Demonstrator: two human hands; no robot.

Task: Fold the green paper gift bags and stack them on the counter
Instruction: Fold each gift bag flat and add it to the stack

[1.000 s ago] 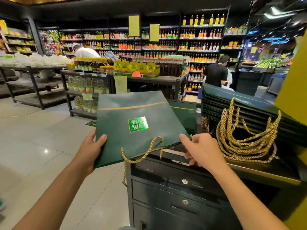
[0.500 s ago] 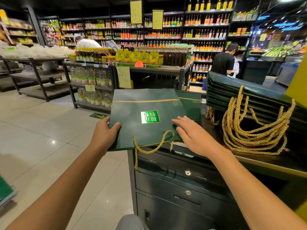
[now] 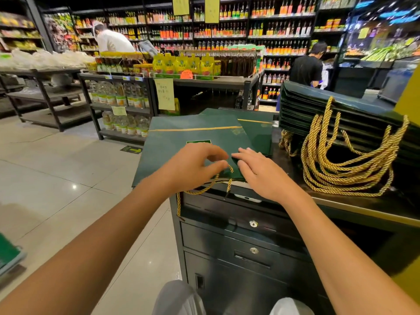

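A flat folded green gift bag (image 3: 179, 142) lies on the counter's left end (image 3: 354, 201), part of it overhanging the edge. It rests on another folded green bag (image 3: 259, 133). My left hand (image 3: 195, 164) is on the top bag near its front edge, with thumb and fingers curled at the gold rope handle (image 3: 204, 189); whether they pinch the rope is unclear. My right hand (image 3: 261, 171) lies flat on the bag beside it, fingers straight. A tall stack of folded green bags (image 3: 329, 110) with gold rope handles (image 3: 345, 164) sits to the right.
The counter is a black cabinet with locked drawers (image 3: 252, 237) below. Tiled floor (image 3: 56, 173) spreads left. Shelving with bottles (image 3: 122, 96) stands ahead. Two people (image 3: 304, 67) stand at the far shelves. A yellow pillar (image 3: 409, 96) rises at right.
The bag has come down from a tilted hold to lie flat on the counter. My left hand moved from the bag's left edge to its middle near the rope; my right hand shifted slightly left.
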